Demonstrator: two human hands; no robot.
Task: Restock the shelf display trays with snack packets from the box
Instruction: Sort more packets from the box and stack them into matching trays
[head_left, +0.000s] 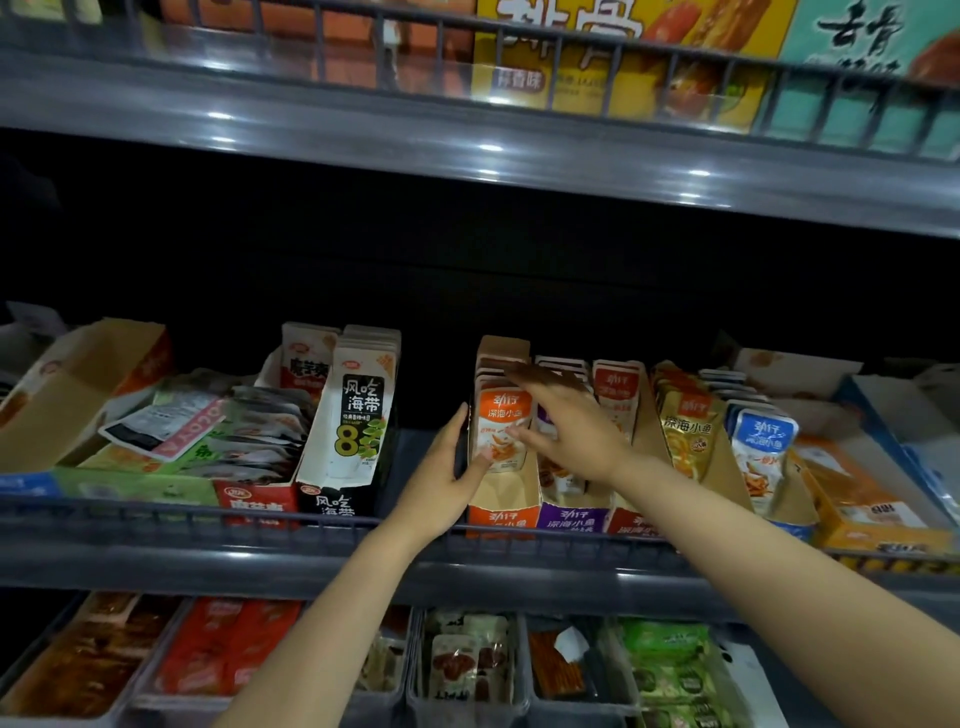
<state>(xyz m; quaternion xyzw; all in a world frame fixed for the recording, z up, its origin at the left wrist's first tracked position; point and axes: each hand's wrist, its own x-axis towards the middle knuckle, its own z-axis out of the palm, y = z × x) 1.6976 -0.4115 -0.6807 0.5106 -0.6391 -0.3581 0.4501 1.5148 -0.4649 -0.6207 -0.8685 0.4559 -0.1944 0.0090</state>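
Note:
An orange cardboard display tray (498, 517) stands on the middle shelf with a row of orange-and-white snack packets (501, 415) upright in it. My left hand (447, 478) grips the tray's left side, thumb on the front packet. My right hand (563, 421) lies over the row, fingers reaching across the packet tops and thumb on the front packet's right edge. To the right stand a purple tray (571, 519), a red tray (626, 522), a gold-packet tray (685, 431) and a blue-packet tray (763, 447). No stock box is in view.
A black-and-white seaweed tray (358, 415) stands left of a gap on the shelf. Further left lie green trays of loose packets (208, 431). A wire rail (311, 519) runs along the shelf front. Bins of snacks (467, 660) fill the lower shelf; large boxes (623, 52) sit above.

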